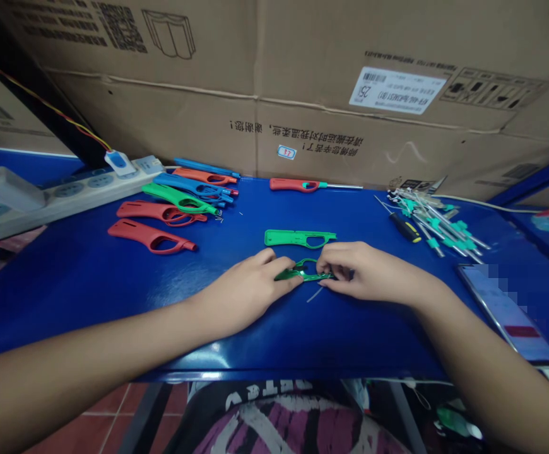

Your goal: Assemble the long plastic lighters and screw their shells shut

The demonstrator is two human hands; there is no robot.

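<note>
Both hands are on one green lighter casing half (pixel 310 276), low over the blue tabletop. My left hand (pixel 250 287) is closed around its handle end. The fingertips of my right hand (pixel 353 271) pinch its narrow nozzle end; any small part between them is hidden. A thin clear strip (pixel 315 294) lies beside the right fingertips. Just beyond the hands rests a second green casing half (pixel 298 238), lying flat. Farther back is a red lighter (pixel 296 185) with a metal tube fitted to its front.
Red, green, blue and orange casings (pixel 154 236) lie at the left by a power strip (pixel 73 189). At the right are metal tubes with teal parts (pixel 438 224), a screwdriver (pixel 404 227) and a phone (pixel 511 315). A cardboard box (pixel 184 113) walls the back.
</note>
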